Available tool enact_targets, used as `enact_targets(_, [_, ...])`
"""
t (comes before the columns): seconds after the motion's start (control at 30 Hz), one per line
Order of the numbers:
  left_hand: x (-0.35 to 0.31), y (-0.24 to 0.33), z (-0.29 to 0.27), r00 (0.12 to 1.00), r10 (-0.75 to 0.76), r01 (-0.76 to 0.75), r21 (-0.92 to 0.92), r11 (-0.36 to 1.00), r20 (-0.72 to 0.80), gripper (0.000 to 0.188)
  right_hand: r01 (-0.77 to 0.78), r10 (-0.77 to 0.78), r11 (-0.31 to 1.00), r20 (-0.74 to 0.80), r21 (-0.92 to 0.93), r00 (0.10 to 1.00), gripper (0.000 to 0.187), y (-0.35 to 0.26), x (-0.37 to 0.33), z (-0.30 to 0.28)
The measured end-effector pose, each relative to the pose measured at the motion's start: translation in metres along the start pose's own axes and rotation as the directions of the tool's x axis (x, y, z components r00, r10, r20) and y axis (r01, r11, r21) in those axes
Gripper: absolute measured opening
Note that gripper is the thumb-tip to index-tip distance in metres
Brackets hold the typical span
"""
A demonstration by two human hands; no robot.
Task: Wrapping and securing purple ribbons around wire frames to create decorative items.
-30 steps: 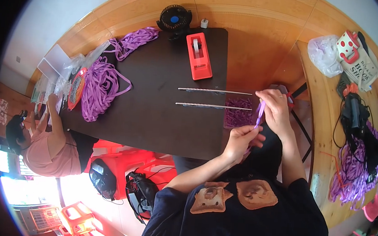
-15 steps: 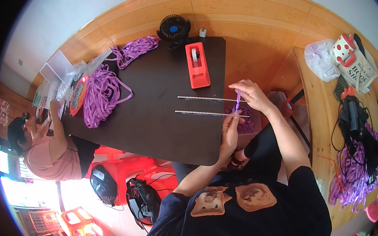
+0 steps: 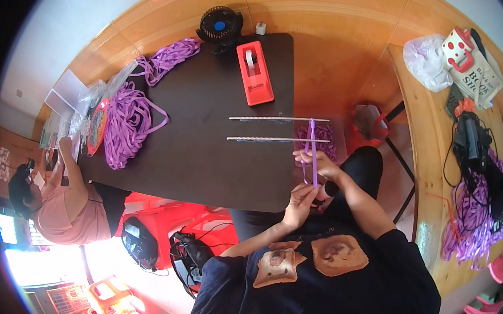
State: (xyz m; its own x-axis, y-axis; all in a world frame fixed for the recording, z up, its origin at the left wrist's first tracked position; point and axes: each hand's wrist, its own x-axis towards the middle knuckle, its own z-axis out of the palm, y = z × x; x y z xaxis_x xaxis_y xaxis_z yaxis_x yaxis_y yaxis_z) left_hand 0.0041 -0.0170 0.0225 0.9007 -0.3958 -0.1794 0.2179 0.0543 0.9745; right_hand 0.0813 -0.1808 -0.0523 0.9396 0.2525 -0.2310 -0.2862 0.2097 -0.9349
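Two thin metal rods, the far rod (image 3: 278, 119) and the near rod (image 3: 264, 140), lie side by side and jut past the table's right edge. A purple ribbon (image 3: 313, 156) passes over the far rod and runs back across the near rod toward me. My left hand (image 3: 301, 202) pinches the ribbon's lower part, close to my body. Just nearer than the near rod, my right hand (image 3: 322, 164) has its fingers closed on a ribbon strand; the fingertips are partly hidden.
On the dark table (image 3: 203, 165) are a red tape dispenser (image 3: 255, 74), a black fan (image 3: 220, 26) and purple ribbon bundles (image 3: 127, 126). Below the rods, a bin (image 3: 337, 134) holds purple pieces. A co-worker (image 3: 67, 207) sits left. A wooden bench (image 3: 431, 200) stands right.
My right hand has come from beyond the far rod to nearer than the near rod. My left hand has drawn toward me, and the ribbon now stretches longer. The view has shifted slightly.
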Motion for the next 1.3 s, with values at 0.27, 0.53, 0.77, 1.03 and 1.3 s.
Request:
enact_targets(0.27, [-0.022, -0.014, -0.021, 0.967, 0.229, -0.250, 0.222, 0.942, 0.114, 0.013, -0.183, 0.184, 0.981, 0.004, -0.065, 0.983, 0.031, 0.030, -0.007, 0.000])
enact_targets(0.53, [-0.019, -0.005, -0.041, 0.938, 0.322, -0.346, 0.305, 0.887, 0.128, 0.015, -0.064, 0.066, 0.997, 0.039, -0.051, 0.997, 0.025, 0.054, -0.011, 0.011])
enact_targets(0.77, [0.000, -0.042, -0.049, 0.975, 0.112, -0.183, 0.410, 0.894, 0.191, 0.041, -0.299, 0.299, 0.937, -0.030, -0.182, 0.954, 0.015, 0.133, -0.026, 0.006])
enact_targets(1.03, [-0.002, -0.076, -0.053, 0.973, 0.200, -0.231, 0.587, 0.776, 0.118, 0.039, -0.358, 0.352, 0.929, -0.074, -0.093, 0.933, 0.013, 0.083, -0.053, 0.029])
enact_targets(1.3, [0.004, -0.113, -0.067, 0.973, -0.142, 0.090, 0.267, 0.960, 0.184, 0.022, -0.441, 0.442, 0.897, 0.026, -0.040, 0.897, 0.012, 0.094, -0.070, 0.021])
